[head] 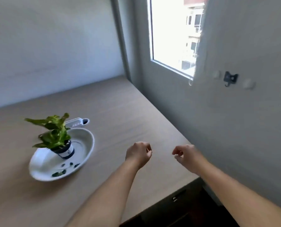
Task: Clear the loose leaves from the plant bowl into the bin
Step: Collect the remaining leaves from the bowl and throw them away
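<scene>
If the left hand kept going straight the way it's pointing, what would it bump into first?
Probably nothing soon: the left hand points across bare table toward the far wall. The plant bowl sits off to its left.

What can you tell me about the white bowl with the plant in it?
The white bowl is wide, shallow and looks like glazed ceramic. It sits flat on the wooden table, left of both hands, which do not touch it. A small potted plant stands inside, leaning a little. A few dark loose leaves lie on its near floor. A white object lies just behind it.
</scene>
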